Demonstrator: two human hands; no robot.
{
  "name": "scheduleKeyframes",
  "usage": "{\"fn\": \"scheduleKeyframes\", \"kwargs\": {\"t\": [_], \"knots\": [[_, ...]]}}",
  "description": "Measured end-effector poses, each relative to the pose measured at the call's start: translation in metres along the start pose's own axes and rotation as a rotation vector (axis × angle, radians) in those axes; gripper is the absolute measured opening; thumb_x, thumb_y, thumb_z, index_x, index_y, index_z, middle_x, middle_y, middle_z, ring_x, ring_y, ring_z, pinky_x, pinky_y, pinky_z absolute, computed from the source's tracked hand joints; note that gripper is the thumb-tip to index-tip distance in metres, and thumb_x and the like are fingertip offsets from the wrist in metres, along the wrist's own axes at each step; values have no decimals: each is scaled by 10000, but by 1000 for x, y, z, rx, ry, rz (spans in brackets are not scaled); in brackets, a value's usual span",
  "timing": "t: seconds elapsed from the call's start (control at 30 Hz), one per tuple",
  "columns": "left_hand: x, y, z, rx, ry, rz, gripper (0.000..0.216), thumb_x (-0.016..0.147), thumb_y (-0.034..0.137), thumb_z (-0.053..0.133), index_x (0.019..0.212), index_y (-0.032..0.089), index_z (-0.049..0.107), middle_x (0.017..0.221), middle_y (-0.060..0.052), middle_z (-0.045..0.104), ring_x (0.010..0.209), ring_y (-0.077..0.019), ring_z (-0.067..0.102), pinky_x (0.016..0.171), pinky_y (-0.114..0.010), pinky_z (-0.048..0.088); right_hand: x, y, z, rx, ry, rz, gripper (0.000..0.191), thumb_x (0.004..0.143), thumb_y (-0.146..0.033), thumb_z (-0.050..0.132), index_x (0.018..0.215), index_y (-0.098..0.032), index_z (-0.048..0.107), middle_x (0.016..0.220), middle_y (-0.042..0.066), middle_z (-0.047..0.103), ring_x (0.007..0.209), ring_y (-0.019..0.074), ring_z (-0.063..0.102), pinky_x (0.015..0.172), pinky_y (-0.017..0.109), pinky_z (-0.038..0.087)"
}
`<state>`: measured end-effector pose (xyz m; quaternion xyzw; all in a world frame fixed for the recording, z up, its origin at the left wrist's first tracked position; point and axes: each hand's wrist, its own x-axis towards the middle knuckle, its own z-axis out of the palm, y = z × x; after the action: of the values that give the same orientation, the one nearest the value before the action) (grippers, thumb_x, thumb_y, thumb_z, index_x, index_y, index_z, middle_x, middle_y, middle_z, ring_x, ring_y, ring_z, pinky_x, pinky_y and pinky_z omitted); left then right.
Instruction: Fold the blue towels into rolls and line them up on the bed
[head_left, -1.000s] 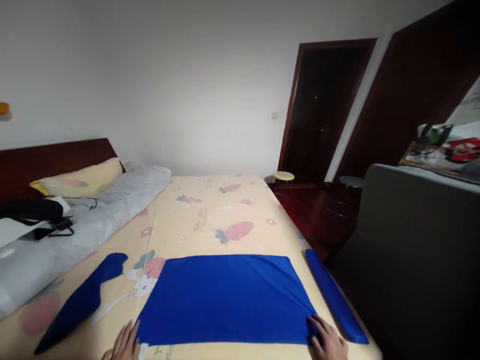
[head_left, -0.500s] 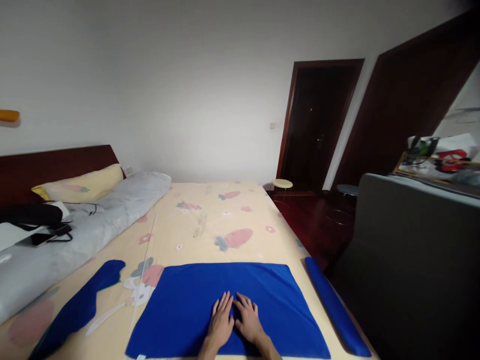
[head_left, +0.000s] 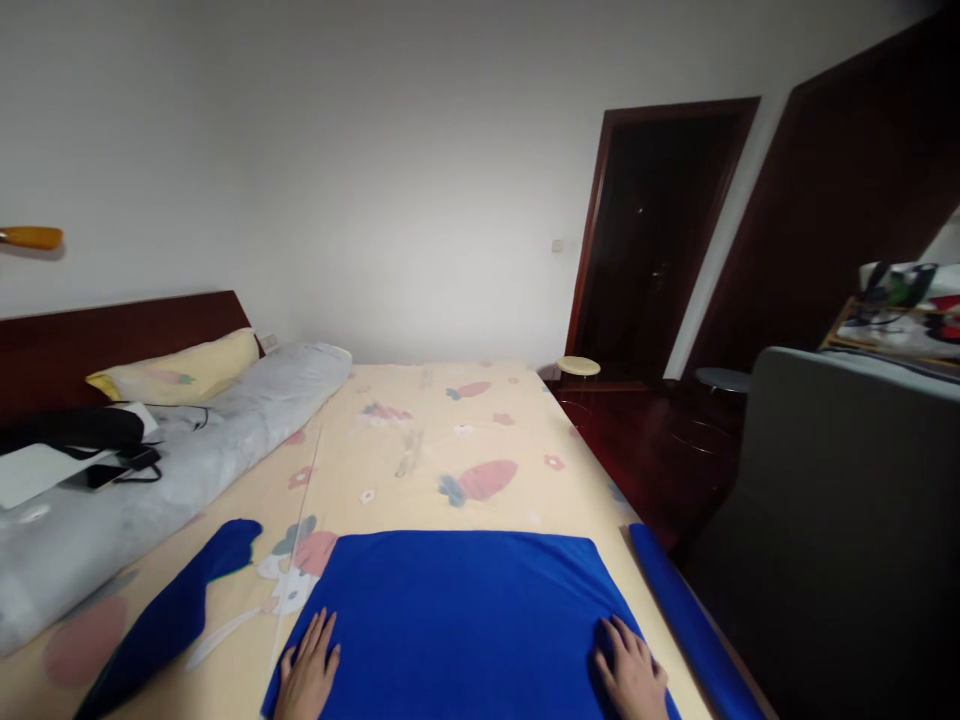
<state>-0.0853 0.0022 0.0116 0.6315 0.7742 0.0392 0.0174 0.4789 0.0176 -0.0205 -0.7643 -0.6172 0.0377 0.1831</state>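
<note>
While two hands press: three blue cloths.

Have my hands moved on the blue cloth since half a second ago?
Yes. They were together at the middle of the blue cloth; now the left hand lies at its left edge and the right hand near its right edge.

Blue towel lies spread flat on bed
</note>
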Motion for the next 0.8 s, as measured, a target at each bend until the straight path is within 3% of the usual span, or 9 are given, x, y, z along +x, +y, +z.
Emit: {"fn": "scheduleKeyframes", "kwargs": {"t": [0.13,0.27,0.33,0.4,0.5,0.7,0.8], "knots": [[5,76,-6,-110,30,168,579,855,197,333,1421,284,416,1539,-24,371,1418,-182,325,1112,-444,303,5,-82,5,60,-81,-173,493,822,-328,399,1281,-246,560,1425,112,506,1298,306,455,1038,531,344],[15,173,-4,-199,-134,348,690,761,106,390,1423,302,409,1566,1,313,1441,-176,273,1154,-447,263,6,-181,13,211,-289,-414,543,833,-283,417,1372,-338,457,1522,42,396,1377,264,364,1104,518,269],[23,207,-2,-224,-167,420,730,749,92,393,1451,287,359,1577,3,281,1456,-170,232,1179,-444,227,9,-211,18,256,-373,-490,546,866,-313,397,1411,-339,401,1544,45,359,1399,252,333,1119,518,247],[33,220,1,-235,-168,464,710,781,112,388,1465,289,325,1583,7,263,1462,-165,210,1190,-438,208,16,-219,21,259,-421,-507,534,881,-355,394,1415,-331,399,1543,52,360,1405,251,325,1125,518,238],[52,192,8,-207,-134,431,590,883,245,374,1464,325,314,1581,-1,267,1453,-185,241,1177,-454,234,34,-181,18,188,-389,-413,503,885,-419,401,1376,-329,462,1524,51,394,1390,261,352,1121,526,240],[81,54,8,-55,13,107,524,946,428,301,1456,311,330,1553,-27,339,1432,-199,297,1140,-465,269,63,-16,6,50,-110,-87,557,901,-553,311,1364,-296,483,1474,71,462,1340,278,419,1074,577,283],[84,27,0,-16,-14,86,516,949,403,296,1446,283,357,1544,-27,358,1420,-182,322,1122,-430,297,64,18,9,24,-50,-55,565,898,-539,279,1356,-285,491,1452,85,486,1311,292,450,1035,611,311]]}}
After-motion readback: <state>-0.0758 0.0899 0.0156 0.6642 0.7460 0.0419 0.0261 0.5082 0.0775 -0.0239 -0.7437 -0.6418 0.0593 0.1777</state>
